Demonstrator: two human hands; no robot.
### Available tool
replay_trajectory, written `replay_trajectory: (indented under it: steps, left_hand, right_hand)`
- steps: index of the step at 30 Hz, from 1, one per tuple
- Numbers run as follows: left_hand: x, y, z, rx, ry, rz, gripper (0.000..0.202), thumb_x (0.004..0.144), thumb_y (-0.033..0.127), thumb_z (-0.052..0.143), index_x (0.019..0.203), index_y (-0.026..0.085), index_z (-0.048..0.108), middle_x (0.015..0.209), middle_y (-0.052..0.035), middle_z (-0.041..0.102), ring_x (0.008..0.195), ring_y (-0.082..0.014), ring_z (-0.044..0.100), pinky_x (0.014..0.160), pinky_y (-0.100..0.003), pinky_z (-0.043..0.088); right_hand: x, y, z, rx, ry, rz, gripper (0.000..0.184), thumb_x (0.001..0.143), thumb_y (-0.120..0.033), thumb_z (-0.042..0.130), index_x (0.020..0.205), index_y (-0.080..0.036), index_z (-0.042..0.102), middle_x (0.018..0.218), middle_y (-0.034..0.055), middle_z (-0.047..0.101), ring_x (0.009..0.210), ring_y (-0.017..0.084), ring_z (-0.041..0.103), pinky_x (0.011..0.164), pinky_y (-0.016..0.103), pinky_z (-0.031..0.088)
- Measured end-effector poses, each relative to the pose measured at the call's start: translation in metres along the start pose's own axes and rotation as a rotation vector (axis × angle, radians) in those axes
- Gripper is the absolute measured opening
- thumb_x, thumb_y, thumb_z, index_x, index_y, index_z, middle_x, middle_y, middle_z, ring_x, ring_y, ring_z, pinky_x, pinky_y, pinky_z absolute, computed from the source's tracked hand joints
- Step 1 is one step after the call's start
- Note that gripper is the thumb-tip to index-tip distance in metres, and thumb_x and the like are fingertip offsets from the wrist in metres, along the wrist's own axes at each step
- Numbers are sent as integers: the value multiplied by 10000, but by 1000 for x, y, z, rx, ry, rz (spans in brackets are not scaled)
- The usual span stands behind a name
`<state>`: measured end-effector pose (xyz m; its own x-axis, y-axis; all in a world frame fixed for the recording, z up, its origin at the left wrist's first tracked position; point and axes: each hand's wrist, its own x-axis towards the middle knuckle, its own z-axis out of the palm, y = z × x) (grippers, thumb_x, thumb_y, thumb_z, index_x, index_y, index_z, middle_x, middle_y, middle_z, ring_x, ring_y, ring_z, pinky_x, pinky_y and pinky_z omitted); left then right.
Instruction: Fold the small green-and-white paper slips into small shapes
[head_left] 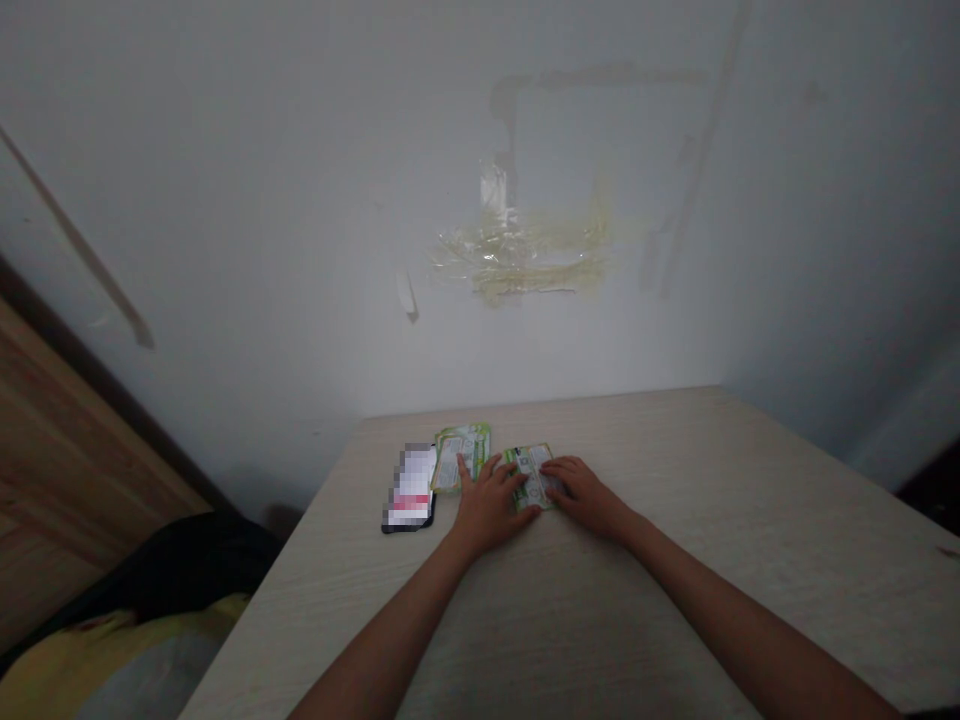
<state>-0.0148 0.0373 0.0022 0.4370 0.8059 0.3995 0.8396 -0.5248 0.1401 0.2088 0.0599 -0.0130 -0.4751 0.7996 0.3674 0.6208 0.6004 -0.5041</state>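
Pressing down with flat, unclenched fingers, we rest our left hand (487,505) and right hand (583,497) on a green-and-white packet (531,468) lying on the tabletop (675,560), gripping nothing. A second packet (461,455) sits just beside our left thumb, and a phone (411,487) lies next to it near the tabletop's left edge. We judge that a sideways push could slide the slick packet from under us, shoving its neighbour into the phone.

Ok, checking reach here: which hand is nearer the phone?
Left. The left hand sits just right of the phone, not touching; the right hand lies farther right, past a green packet.
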Motion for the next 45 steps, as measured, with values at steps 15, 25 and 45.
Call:
replay_trajectory:
  steps: [15,25,45]
  left_hand:
    - [3,-1,-2,-78,45,-76,399,935,548,383,1183,306,581,1173,-18,677,1308,-262,422,1063,-698,-165]
    - [3,-5,-3,-114,72,-119,377,970,478,347,1194,283,579,1144,-31,687,1224,-222,510,1101,-667,-122]
    - [8,-5,10,-45,93,-229,693,886,420,494,1483,208,211,1119,-98,662,1160,-277,550,1120,-663,31]
  right_hand:
    - [0,4,-6,183,110,56,344,928,-427,483,1136,-207,647,1132,99,653,1098,239,557,996,427,418]
    - [-1,11,-4,192,101,44,399,803,-380,672,1154,-197,628,1107,97,645,1054,236,576,967,411,440]
    - [6,0,19,-108,275,205,663,802,-306,589,1400,-108,383,1129,156,601,1057,268,525,939,428,432]
